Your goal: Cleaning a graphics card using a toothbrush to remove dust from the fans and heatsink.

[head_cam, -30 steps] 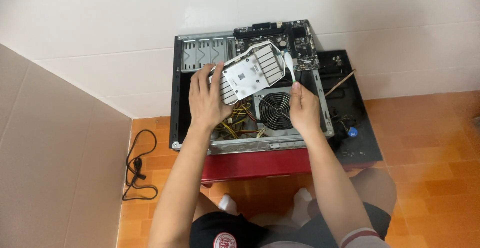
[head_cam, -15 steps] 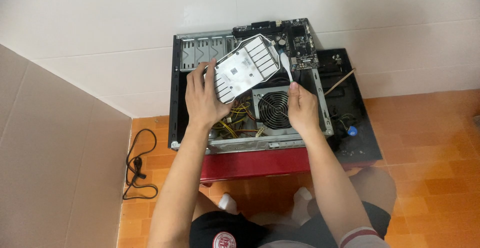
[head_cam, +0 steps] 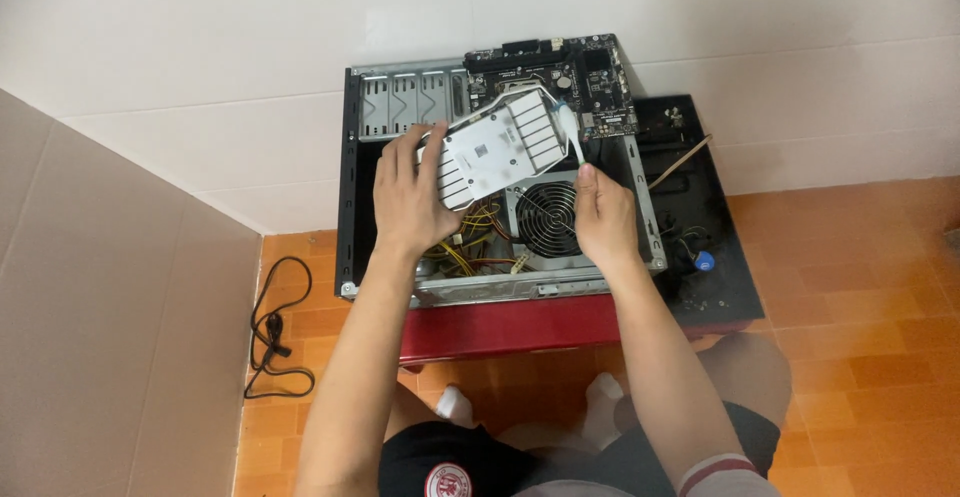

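Left hand (head_cam: 412, 197) is up over the open computer case (head_cam: 352, 207), fingers (head_cam: 432, 157) curled around the near left edge of a flat silver drive (head_cam: 500, 147); thumb looks tucked beneath, fingertips lie on the top face, so the grip is closed on it; the drive is tilted, far end higher, held clear above the case interior instead of resting in it. That tilt seems to make room for the white cable (head_cam: 572, 132) running off its right end.

Right hand (head_cam: 602, 219) sits lower and to the right, over the edge of the round fan grille (head_cam: 550, 219); its fingers are pinched together on the lower stretch of that cable, closed on it, just apart from the drive's corner. So one hand carries the weight while the other takes up the lead.

The drive lies between the two hands, above the bundle of yellow and red wires (head_cam: 480, 242) and in front of the motherboard (head_cam: 555, 77). The case lies on its side on a red surface (head_cam: 500, 322), likely so its inside faces up; a black side panel (head_cam: 700, 227) lies to its right; a black power cord (head_cam: 275, 332) coils on the orange tiled floor (head_cam: 860, 297) at left.
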